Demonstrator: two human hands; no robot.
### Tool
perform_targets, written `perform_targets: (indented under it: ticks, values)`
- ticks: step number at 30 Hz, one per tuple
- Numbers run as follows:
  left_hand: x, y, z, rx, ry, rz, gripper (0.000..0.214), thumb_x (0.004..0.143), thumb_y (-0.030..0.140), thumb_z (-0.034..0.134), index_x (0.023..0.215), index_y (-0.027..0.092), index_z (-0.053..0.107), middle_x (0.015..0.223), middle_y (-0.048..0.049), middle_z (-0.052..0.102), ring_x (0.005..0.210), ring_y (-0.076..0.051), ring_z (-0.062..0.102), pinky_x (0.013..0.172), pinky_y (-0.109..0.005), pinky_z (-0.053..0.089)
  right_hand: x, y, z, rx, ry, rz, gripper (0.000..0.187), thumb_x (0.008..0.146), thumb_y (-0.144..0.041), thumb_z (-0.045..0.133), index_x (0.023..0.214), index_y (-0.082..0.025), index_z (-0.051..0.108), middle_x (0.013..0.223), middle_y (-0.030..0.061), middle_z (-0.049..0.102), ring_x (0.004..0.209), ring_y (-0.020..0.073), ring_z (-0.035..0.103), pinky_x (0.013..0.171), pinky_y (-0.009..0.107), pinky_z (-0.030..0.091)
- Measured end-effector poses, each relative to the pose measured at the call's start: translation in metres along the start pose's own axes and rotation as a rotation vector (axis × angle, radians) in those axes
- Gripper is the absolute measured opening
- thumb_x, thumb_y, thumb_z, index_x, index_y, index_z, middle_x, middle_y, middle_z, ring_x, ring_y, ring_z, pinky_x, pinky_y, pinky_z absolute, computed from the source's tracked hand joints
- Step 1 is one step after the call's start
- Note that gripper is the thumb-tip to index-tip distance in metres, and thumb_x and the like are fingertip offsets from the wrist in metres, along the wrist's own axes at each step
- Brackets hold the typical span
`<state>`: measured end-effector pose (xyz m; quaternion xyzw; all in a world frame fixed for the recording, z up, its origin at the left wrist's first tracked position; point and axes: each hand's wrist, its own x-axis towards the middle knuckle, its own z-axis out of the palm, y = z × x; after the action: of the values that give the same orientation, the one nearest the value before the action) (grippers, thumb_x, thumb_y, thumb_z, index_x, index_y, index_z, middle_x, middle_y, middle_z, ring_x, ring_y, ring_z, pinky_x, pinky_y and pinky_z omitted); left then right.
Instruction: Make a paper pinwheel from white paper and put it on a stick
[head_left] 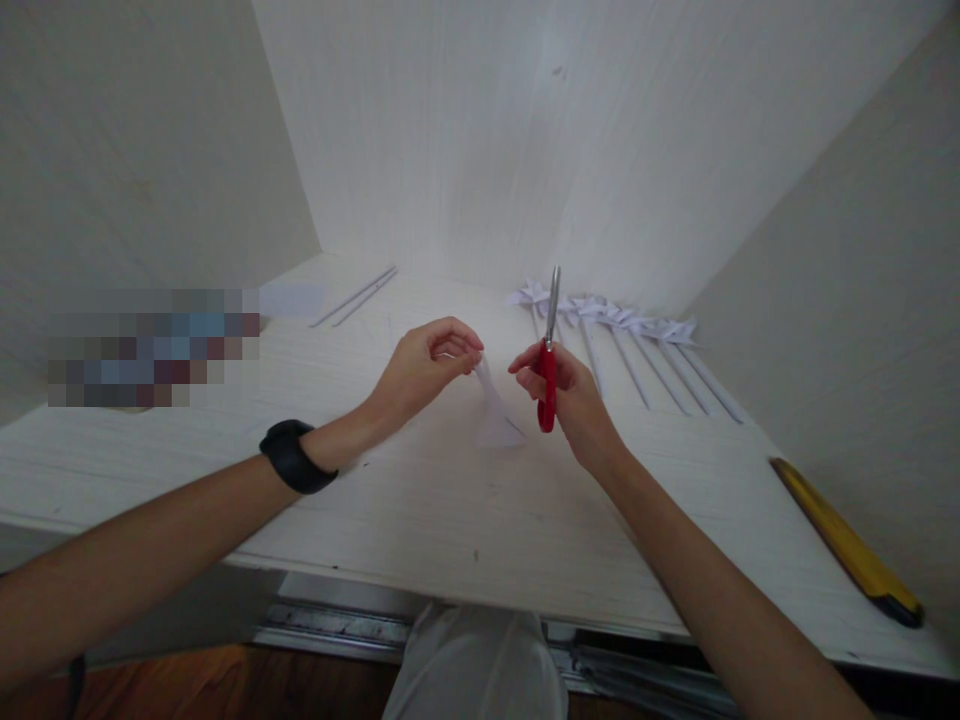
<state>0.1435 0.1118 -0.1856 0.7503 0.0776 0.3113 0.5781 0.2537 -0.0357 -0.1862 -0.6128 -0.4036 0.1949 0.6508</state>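
Pinching white paper point(495, 412) in L grip point(424, 362), closed at thumb + fingertips on its top end. Seen hanging from there, narrow up top, wider at bottom, slanting down twd R; can't tell if touching surface point(480, 540) below. Holding red scissors point(548, 375) in R grip point(574, 390), closed on the handles, w/ blades together, pointing up + away; w/ thumb + forefinger reaching twd the paper, just R of it, apart by a small gap. So, paper btwn both grips: held by L, only nr R. Wearing black band point(298, 457) on L wrist. Can see, beyond R grip, a row of paper pinwheels point(589, 308) on thin sticks, lying side by side w/ heads nr back wall point(450, 150). Can see at back L two white sticks point(356, 297), abt parallel, well apart from L grip. Further L, a pixelated item point(154, 350), can't tell what, w/ pale sheet point(294, 300) just beside. At far R, yellow tool point(844, 540) w/ black end, lying aslant, exact kind unclear
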Motion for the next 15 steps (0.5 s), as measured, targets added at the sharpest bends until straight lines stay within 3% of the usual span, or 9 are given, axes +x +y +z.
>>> perform_targets:
  ticks: [8, 15]
  values:
    - [-0.0030, 0.0017, 0.0014, 0.168, 0.026, 0.019, 0.008, 0.072, 0.018, 0.064, 0.079, 0.016, 0.061, 0.077, -0.0013, 0.065, 0.071, -0.013, 0.062, 0.064, -0.024, 0.049, 0.0009, 0.0102, -0.0009, -0.070, -0.080, 0.022, 0.029, 0.063, -0.026, 0.074, 0.075, -0.021, 0.048, 0.077, -0.0037, 0.055, 0.065, 0.0104, 0.047, 0.060, 0.026, 0.037]
    - [-0.0032, 0.0066, 0.0012, 0.118, -0.068, 0.079, 0.012, 0.074, 0.017, 0.063, 0.086, 0.016, 0.063, 0.083, -0.0025, 0.067, 0.070, -0.011, 0.061, 0.066, -0.023, 0.048, 0.0005, 0.0098, -0.0010, -0.042, -0.168, 0.088, 0.027, 0.062, -0.027, 0.075, 0.072, -0.019, 0.051, 0.071, -0.0043, 0.053, 0.062, 0.0099, 0.047, 0.059, 0.025, 0.036]
